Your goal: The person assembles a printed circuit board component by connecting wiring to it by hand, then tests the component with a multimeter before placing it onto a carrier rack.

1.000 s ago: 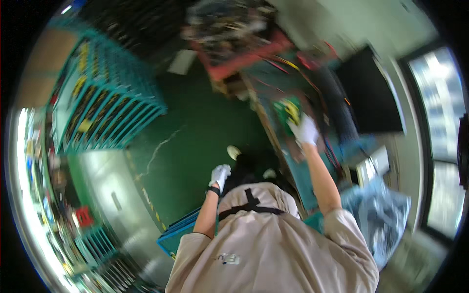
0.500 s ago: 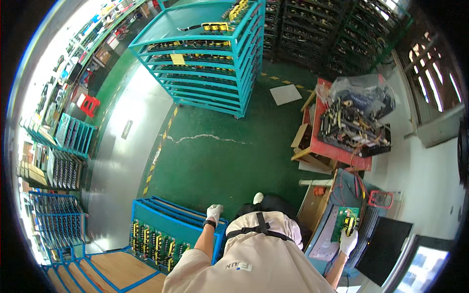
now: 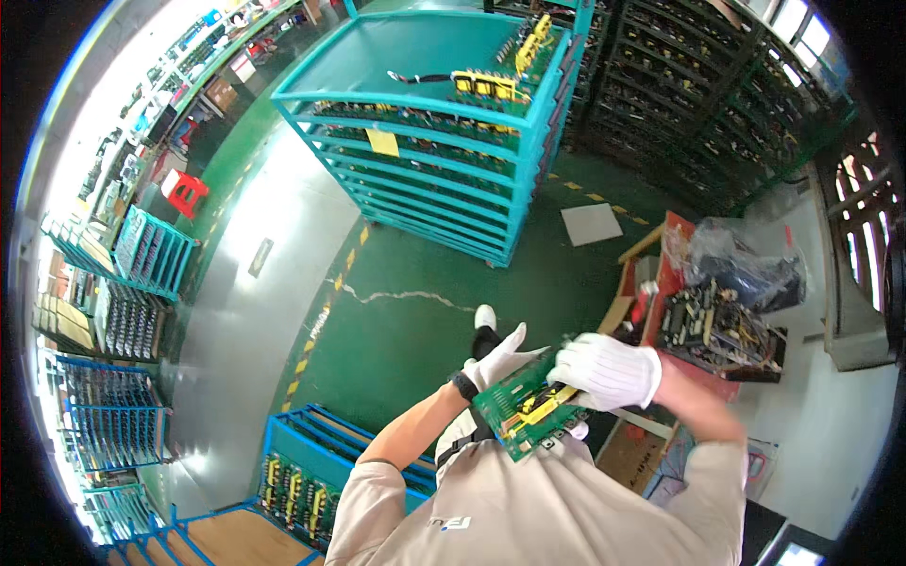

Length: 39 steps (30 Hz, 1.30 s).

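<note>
A green circuit board (image 3: 514,407) with yellow-wrapped parts and black components is held tilted in front of my chest. My right hand (image 3: 609,370), in a white glove, grips the board's right side from above, its fingers curled over the edge and partly hidden. At the board's upper left edge is my left hand (image 3: 495,364), also gloved in white, with a black band on the wrist. Its fingers are stretched out and apart; whether the palm touches the board I cannot tell.
Ahead stands a teal rack (image 3: 434,179) of boards with more on its top shelf. A blue rack (image 3: 316,443) holding boards is at my lower left. On the right, a red table (image 3: 675,231) carries a pile of electronic parts (image 3: 717,325) and plastic bags.
My right hand has brought the circuit board from the bench at my right to in front of my chest. My left hand has left the blue rack and come up beside the board.
</note>
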Each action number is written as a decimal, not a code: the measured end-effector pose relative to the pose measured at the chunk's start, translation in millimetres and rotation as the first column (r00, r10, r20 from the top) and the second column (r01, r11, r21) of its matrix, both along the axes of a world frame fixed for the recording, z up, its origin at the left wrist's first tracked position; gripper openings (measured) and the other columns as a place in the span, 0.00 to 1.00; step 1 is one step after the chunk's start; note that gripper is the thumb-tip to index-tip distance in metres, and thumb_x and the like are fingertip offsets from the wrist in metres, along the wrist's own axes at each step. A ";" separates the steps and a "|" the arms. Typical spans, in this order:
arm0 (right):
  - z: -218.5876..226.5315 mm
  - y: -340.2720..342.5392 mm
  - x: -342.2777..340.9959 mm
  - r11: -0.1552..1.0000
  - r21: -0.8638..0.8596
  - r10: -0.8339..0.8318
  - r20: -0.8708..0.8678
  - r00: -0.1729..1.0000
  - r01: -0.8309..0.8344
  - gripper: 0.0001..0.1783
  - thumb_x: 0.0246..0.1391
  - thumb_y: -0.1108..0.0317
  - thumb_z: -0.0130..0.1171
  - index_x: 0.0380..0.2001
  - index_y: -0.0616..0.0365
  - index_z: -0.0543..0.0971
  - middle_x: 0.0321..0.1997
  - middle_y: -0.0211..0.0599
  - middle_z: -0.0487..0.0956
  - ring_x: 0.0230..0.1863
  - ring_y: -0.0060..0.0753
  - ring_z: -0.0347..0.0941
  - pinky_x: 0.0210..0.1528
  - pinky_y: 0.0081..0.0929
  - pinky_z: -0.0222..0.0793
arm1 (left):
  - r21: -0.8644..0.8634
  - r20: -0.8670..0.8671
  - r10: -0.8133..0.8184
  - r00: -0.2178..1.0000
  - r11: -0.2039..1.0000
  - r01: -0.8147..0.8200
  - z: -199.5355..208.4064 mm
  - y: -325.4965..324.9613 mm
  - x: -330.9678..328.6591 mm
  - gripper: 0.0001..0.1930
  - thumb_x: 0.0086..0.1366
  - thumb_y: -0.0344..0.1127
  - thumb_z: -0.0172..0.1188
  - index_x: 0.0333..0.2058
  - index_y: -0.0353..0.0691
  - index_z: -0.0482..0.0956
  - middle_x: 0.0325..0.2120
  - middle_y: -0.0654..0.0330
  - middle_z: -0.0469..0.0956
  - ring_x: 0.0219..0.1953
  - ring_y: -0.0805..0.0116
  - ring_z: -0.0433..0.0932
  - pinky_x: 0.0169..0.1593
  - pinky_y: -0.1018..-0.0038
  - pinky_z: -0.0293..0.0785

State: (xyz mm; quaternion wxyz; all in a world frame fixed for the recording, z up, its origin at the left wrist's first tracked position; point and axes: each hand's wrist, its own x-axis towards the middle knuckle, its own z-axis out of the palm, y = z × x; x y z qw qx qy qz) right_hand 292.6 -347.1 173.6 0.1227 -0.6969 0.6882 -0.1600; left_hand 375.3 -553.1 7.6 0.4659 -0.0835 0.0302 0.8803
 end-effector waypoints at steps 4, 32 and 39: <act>43.1 -104.0 -93.9 0.946 -0.036 0.316 -0.124 0.941 -0.322 0.12 0.44 0.62 0.64 0.31 0.51 0.74 0.31 0.33 0.73 0.36 0.37 0.74 0.40 0.36 0.67 | -0.408 -0.234 0.303 0.924 0.832 -0.376 28.1 -71.5 -55.2 0.29 0.73 0.60 0.52 0.60 0.46 0.71 0.52 0.59 0.79 0.53 0.66 0.78 0.57 0.64 0.76; 55.2 -476.4 -472.5 0.152 -0.399 -0.950 0.193 0.245 0.904 0.28 0.50 0.62 0.67 0.51 0.62 0.71 0.32 0.46 0.78 0.34 0.48 0.79 0.33 0.41 0.77 | -0.420 -0.777 0.383 0.500 0.277 -0.864 179.3 -403.7 -554.3 0.26 0.78 0.55 0.43 0.61 0.41 0.70 0.55 0.57 0.76 0.58 0.63 0.75 0.63 0.64 0.71; 8.5 -495.2 -556.4 -0.081 -0.391 -0.977 0.214 0.006 0.917 0.17 0.50 0.67 0.65 0.41 0.61 0.71 0.32 0.47 0.77 0.35 0.50 0.79 0.34 0.42 0.77 | -0.577 -0.587 0.108 0.803 0.640 -0.508 145.7 -465.2 -667.2 0.34 0.78 0.58 0.41 0.71 0.40 0.57 0.67 0.51 0.63 0.65 0.60 0.68 0.68 0.61 0.64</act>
